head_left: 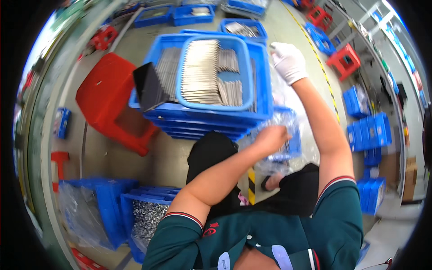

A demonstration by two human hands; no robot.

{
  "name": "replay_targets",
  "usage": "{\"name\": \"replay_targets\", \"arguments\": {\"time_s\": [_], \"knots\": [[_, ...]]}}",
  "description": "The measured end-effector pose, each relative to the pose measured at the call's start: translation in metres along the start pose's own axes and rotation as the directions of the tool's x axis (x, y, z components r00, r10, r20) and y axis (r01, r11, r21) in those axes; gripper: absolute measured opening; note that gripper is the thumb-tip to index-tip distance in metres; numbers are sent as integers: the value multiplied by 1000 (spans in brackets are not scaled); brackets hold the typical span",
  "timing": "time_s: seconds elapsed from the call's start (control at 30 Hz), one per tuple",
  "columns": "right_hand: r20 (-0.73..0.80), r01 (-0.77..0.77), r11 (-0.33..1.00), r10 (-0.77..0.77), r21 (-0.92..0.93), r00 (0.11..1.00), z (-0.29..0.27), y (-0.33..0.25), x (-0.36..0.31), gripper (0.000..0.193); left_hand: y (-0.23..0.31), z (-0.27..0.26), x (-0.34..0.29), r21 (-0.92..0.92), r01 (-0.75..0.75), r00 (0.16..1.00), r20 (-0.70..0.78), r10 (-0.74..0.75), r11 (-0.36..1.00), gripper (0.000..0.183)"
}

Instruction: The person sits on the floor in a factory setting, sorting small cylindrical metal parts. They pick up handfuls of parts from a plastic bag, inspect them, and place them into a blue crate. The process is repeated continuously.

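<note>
My left hand (273,138) is bare and closed, low over a small blue bin (294,139) lined with clear plastic (281,119). Its fingertips are blurred, and what they hold cannot be made out. My right hand (289,63) wears a white glove and is raised beside the right edge of a stack of blue crates (265,96). Its fingers are drawn together toward the thumb; anything between them is too small to name. On the top crate rests a light-blue tub (247,49) with rows of thin flat metal pieces (200,72). More grey flat pieces (168,67) stand left of it.
A black box-like piece (148,87) leans at the crate's left corner. Next to it stands a red plastic stool (103,90). At lower left, a blue bin (128,209) holds small metal parts (150,218). Another bin of metal pieces (243,30) lies beyond the stack.
</note>
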State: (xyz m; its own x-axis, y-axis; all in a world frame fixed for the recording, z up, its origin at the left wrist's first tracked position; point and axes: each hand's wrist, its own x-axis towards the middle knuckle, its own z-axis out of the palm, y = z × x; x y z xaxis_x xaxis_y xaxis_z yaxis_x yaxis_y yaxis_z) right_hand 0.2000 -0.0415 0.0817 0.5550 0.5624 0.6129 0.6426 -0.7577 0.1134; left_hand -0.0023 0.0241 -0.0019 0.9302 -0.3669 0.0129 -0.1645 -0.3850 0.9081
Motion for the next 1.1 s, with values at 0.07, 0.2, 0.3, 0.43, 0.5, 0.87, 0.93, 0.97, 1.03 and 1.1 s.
{"name": "replay_targets", "arguments": {"time_s": [0.07,0.2,0.3,0.43,0.5,0.87,0.93,0.97,1.03,1.1], "knots": [[26,-180,983,179,43,984,0,37,-41,22,-15,8,1,-145,-47,990,-142,27,988,31],[455,-509,855,495,-103,740,6,110,-167,29,-6,4,0,-264,-1,997,-75,-20,964,28],[683,-519,839,476,-163,554,32,137,-268,31,6,9,3,-295,88,996,11,-89,951,21],[899,-528,817,387,-232,204,98,147,-382,32,12,21,10,-407,209,978,103,-182,889,19],[895,-524,795,427,-305,126,131,137,-417,32,9,24,14,-452,235,972,117,-204,861,18],[763,-874,309,639,-374,-100,195,152,-486,39,11,40,30,-516,417,909,216,-357,748,20],[731,-890,233,667,-392,-147,200,150,-486,38,7,41,32,-510,435,900,234,-367,742,21],[714,-894,202,680,-400,-165,201,148,-483,38,7,41,32,-508,457,889,237,-391,730,21],[687,-905,164,707,-392,-169,207,144,-484,36,8,42,33,-493,476,879,225,-421,728,20],[667,-893,139,716,-428,-208,215,145,-496,36,11,39,36,-435,474,881,227,-415,766,20]]}}
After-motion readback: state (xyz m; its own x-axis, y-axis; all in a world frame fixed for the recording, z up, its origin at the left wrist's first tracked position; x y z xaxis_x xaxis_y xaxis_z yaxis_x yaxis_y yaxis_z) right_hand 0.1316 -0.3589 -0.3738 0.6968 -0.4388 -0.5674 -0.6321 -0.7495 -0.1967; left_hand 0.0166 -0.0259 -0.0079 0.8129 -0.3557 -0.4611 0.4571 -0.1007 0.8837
